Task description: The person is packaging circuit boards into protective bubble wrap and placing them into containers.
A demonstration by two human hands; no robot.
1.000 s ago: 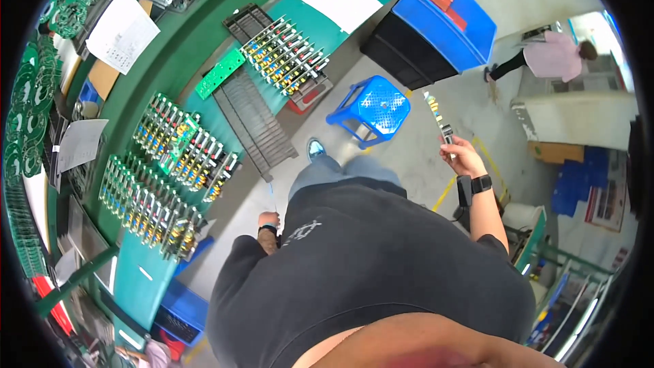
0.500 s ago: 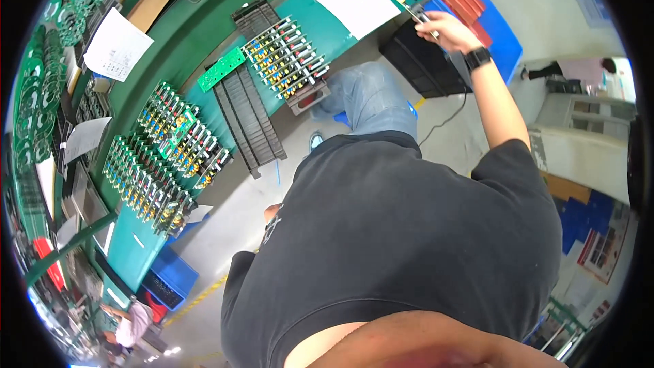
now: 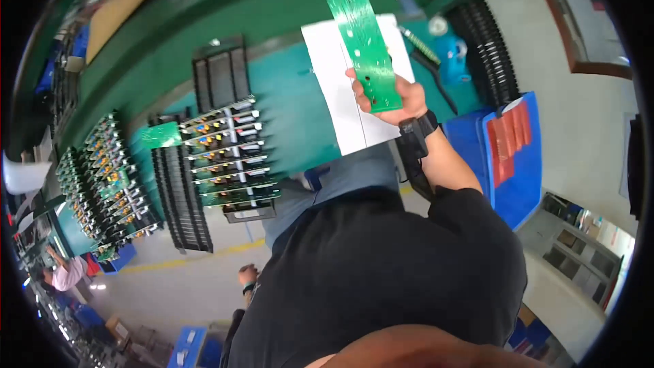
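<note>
My right hand [image 3: 402, 101] grips the lower end of a long green circuit board [image 3: 368, 48], fingers on one edge and thumb on the other. The board is held over a white sheet of paper [image 3: 327, 71] on the green bench, its flat face with few parts showing. My left hand [image 3: 248, 274] is low at my left side, away from the bench, small and partly blurred, so its fingers cannot be made out. Left of the paper, a black rack [image 3: 248, 212] holds a row of populated circuit boards [image 3: 231, 143].
Another green board [image 3: 161, 135] lies beside a black slotted rack [image 3: 182, 197]. More boards stand in rows [image 3: 109, 177] at the left. Blue bin [image 3: 521, 184] with red pieces [image 3: 511, 140] is at the right. A blue object [image 3: 451, 58] and a black slotted strip [image 3: 490, 48] are at the bench's right end.
My right hand has moved from near the blue bin to over the paper. The board, seen edge-on before, now shows its flat green face. The whole view has turned and shifted right.
</note>
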